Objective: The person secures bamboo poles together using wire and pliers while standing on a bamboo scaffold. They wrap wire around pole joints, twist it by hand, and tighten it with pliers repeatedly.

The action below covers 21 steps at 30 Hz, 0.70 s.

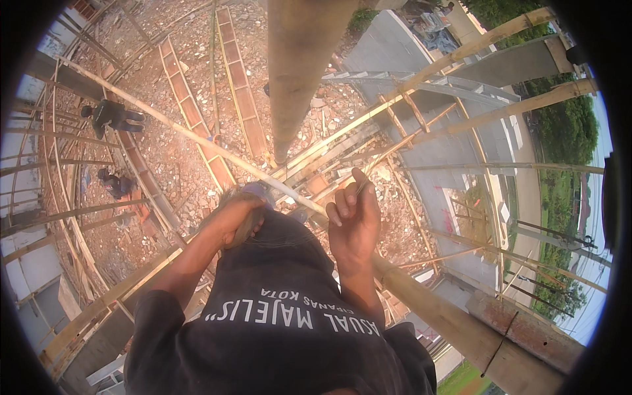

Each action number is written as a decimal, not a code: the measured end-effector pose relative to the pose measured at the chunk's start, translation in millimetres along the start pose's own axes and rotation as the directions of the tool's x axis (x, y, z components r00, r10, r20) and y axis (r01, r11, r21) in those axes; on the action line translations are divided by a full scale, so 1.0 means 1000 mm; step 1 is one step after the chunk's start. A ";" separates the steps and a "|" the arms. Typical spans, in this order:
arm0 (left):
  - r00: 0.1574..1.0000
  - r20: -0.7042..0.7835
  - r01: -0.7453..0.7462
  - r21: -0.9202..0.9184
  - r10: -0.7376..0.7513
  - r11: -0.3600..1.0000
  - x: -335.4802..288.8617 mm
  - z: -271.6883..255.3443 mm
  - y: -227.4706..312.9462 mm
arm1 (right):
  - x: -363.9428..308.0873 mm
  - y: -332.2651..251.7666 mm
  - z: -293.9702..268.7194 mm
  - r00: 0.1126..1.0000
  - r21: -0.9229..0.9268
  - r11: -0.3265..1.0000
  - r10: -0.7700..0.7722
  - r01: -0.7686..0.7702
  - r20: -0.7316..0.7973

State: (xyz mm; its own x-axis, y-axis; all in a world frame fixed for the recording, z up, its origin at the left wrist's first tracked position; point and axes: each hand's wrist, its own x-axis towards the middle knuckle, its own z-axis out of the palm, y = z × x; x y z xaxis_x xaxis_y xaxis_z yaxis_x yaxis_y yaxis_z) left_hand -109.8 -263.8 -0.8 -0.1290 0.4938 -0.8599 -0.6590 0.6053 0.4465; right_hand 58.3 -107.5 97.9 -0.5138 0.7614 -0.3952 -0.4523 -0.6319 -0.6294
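My left hand (238, 218) is at my left hip, fingers curled at the waist beside the hem of my black shirt (263, 263). A brownish thing shows under its fingers, but its kind is unclear. Raised in front of my right side, my right hand (355, 220) has its lower fingers bent in and its forefinger and thumb near each other. Something small may be between them; it is too small to name. A thin bamboo pole (197, 135) crosses just beyond both hands, and a thick upright bamboo pole (303, 72) rises straight ahead.
Far below lies rubble-strewn ground (191, 85) with long wooden frames (240, 85). Two people (118, 118) are down at the left. Grey block walls (431, 178) and several bamboo poles stand right. A thick bamboo pole (447, 313) passes close by my right elbow.
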 end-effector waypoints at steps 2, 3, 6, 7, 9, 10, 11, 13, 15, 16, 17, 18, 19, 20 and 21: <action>1.000 -0.003 0.004 -0.018 -0.004 1.000 0.000 0.001 0.000 | 0.003 -0.007 0.007 0.982 -0.018 0.983 -0.183 0.184 0.042; 1.000 -0.005 0.007 -0.032 -0.007 0.999 0.000 0.002 -0.001 | 0.004 -0.010 0.009 0.979 -0.016 0.981 -0.193 0.195 0.065; 1.000 -0.016 0.018 -0.044 -0.019 0.999 0.004 0.002 -0.006 | 0.004 -0.013 0.012 0.973 0.006 0.980 -0.196 0.197 0.120; 0.999 -0.007 0.031 -0.036 -0.031 0.999 0.004 0.000 -0.006 | 0.004 -0.013 0.012 0.974 0.009 0.980 -0.197 0.197 0.114; 0.998 0.007 0.061 -0.022 -0.061 0.998 0.002 -0.002 -0.006 | 0.003 -0.014 0.012 0.976 0.015 0.981 -0.192 0.191 0.099; 0.998 0.024 0.055 -0.024 -0.054 0.998 -0.001 -0.003 -0.005 | 0.003 -0.013 0.011 0.976 0.028 0.981 -0.193 0.191 0.104; 0.998 0.041 0.048 -0.026 -0.047 0.999 -0.005 -0.004 -0.002 | 0.002 -0.013 0.012 0.973 0.026 0.979 -0.205 0.204 0.105; 0.999 0.049 0.010 -0.039 -0.008 0.999 -0.012 -0.005 0.000 | 0.000 -0.012 0.013 0.968 0.020 0.975 -0.224 0.223 0.111; 0.998 0.037 -0.056 -0.058 0.058 0.997 -0.018 -0.004 0.001 | 0.001 -0.013 0.017 0.956 0.038 0.964 -0.268 0.265 0.120; 0.991 0.064 -0.120 -0.015 0.121 0.993 -0.020 -0.006 -0.001 | 0.001 -0.013 0.019 0.949 0.047 0.957 -0.290 0.286 0.125; 0.979 0.093 -0.185 0.026 0.182 0.982 -0.022 -0.008 -0.006 | 0.000 -0.013 0.021 0.943 0.006 0.949 -0.314 0.315 0.113; 0.962 0.124 -0.254 0.067 0.245 0.965 -0.023 -0.009 -0.009 | -0.001 -0.012 0.023 0.934 -0.033 0.938 -0.340 0.345 0.105; 0.950 0.097 -0.309 0.146 0.298 0.940 -0.022 -0.009 -0.014 | -0.002 -0.011 0.025 0.924 -0.073 0.924 -0.369 0.376 0.097; 0.933 0.073 -0.359 0.224 0.352 0.906 -0.020 -0.008 -0.019 | -0.002 -0.011 0.028 0.897 -0.135 0.889 -0.419 0.437 0.139; 0.913 0.054 -0.401 0.304 0.405 0.864 -0.021 -0.004 -0.018 | -0.003 -0.011 0.030 0.866 -0.193 0.847 -0.466 0.496 0.181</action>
State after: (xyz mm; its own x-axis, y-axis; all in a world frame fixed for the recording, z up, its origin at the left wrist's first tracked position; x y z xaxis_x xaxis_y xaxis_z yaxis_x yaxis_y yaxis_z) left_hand -97.8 -287.7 8.1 -0.3442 0.7296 -0.5910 -0.2927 0.5147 0.8059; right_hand 42.9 -106.8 125.7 -0.3664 0.9277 0.0719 -0.4966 -0.1296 -0.8583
